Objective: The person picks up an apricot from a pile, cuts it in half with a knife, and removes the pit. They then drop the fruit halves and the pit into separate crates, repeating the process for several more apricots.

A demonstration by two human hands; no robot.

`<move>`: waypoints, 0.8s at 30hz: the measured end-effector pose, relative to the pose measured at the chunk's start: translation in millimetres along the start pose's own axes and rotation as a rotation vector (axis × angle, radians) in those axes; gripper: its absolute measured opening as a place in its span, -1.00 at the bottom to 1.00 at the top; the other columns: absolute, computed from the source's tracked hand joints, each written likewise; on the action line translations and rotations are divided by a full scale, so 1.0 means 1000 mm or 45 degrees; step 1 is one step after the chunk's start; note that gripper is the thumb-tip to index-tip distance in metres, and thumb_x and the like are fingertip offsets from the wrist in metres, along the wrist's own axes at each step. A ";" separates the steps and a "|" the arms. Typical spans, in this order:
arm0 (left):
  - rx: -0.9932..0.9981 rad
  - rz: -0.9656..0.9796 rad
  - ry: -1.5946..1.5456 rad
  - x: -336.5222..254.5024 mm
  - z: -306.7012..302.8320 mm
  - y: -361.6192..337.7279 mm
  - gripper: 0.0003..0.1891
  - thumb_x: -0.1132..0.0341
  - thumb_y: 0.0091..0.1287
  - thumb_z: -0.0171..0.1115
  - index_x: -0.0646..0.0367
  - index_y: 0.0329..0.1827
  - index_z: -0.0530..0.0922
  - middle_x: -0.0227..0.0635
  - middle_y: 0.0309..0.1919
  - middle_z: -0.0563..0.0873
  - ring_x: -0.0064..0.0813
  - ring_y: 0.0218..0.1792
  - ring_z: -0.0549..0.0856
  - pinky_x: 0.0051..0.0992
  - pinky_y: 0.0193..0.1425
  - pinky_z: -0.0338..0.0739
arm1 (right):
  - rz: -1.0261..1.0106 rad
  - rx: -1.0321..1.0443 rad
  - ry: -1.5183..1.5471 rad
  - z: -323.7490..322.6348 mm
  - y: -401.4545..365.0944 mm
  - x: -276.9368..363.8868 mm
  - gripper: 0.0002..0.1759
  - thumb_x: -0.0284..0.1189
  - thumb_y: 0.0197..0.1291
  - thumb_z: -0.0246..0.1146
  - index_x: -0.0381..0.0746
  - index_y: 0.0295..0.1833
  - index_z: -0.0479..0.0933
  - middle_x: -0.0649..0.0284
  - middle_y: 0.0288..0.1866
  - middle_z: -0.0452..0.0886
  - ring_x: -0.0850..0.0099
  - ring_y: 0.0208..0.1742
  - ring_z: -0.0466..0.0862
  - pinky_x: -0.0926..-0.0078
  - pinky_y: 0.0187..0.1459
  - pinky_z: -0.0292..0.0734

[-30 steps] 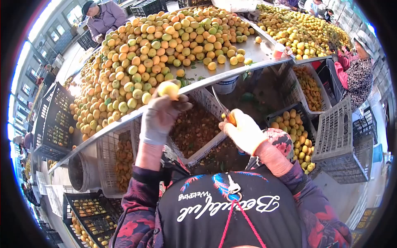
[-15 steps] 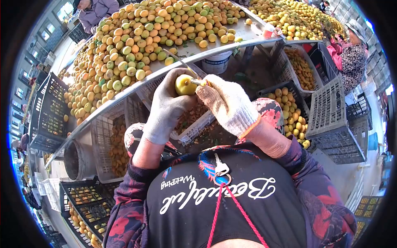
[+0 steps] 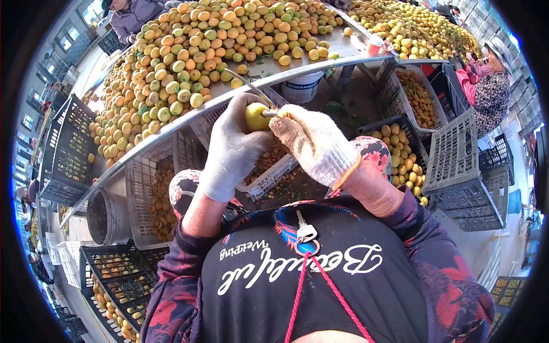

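Yellow round apricot (image 3: 255,116) is held just in front of the long steel table (image 3: 354,51), right at its near edge. The grey-gloved left hand (image 3: 231,148) wraps its fingers snugly round the fruit to steady it. The white knit-gloved right hand (image 3: 313,146) is clenched on a thin metal knife (image 3: 247,87), its blade in the fruit. A white slatted plastic crate (image 3: 266,180) sits below the table, I'd judge to catch droppings.

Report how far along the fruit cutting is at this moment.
Done: the white crate under the table holds brownish cut remains, and the grey crate beside it holds orange pieces. In hand: the left hand grips a yellow fruit while the right hand works a knife into it. Left: a large pile of whole fruit covers the table.
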State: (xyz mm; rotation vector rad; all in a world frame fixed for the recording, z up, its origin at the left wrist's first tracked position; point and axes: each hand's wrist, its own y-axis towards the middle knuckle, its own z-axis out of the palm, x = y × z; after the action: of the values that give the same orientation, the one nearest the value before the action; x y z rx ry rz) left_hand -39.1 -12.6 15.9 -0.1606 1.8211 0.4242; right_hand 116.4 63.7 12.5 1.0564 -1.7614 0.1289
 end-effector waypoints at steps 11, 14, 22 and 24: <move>-0.218 0.205 0.342 0.012 0.019 0.000 -0.73 0.57 0.12 0.31 0.21 -0.11 0.52 -0.31 -0.30 0.63 -0.51 -0.23 0.60 -0.51 -0.05 0.50 | 0.042 -0.020 -0.046 0.008 -0.005 -0.009 -0.77 -0.34 0.45 0.19 -0.32 -0.06 0.54 -0.03 -0.38 0.62 0.02 -0.32 0.68 0.30 -0.29 0.53; -0.233 0.253 0.395 0.011 0.019 0.000 -0.65 0.52 0.08 0.35 0.22 -0.06 0.51 -0.12 -0.28 0.67 -0.21 -0.21 0.67 -0.37 -0.06 0.56 | -0.005 -0.025 0.013 0.009 -0.007 -0.017 -0.72 -0.31 0.45 0.19 -0.35 -0.01 0.53 -0.03 -0.34 0.66 0.05 -0.27 0.69 0.27 -0.24 0.55; 0.159 -0.209 -0.570 0.000 -0.007 0.011 -0.57 0.58 -0.05 0.19 0.25 -0.01 0.53 -0.38 -0.25 0.60 -0.58 -0.21 0.59 -0.59 -0.09 0.53 | 0.759 0.836 1.943 -0.017 -0.007 -0.003 -0.42 0.18 0.45 -0.02 -0.08 -0.41 0.30 0.48 -0.70 0.20 0.65 -0.81 0.14 0.63 -0.81 0.05; 0.044 -0.153 -0.631 0.023 -0.011 0.014 -0.58 0.55 0.13 0.19 0.27 0.12 0.48 -0.35 -0.25 0.59 -0.53 -0.29 0.60 -0.51 -0.18 0.57 | 0.702 0.491 1.619 -0.018 -0.006 0.004 -0.40 0.17 0.47 -0.02 -0.08 -0.45 0.29 0.49 -0.71 0.18 0.63 -0.81 0.15 0.63 -0.79 0.07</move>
State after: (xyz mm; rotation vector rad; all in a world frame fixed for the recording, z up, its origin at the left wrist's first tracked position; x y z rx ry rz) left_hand -60.5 -1.7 -0.3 -0.1270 1.3229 0.3134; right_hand 132.5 67.4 21.7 0.4533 -0.7791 1.2277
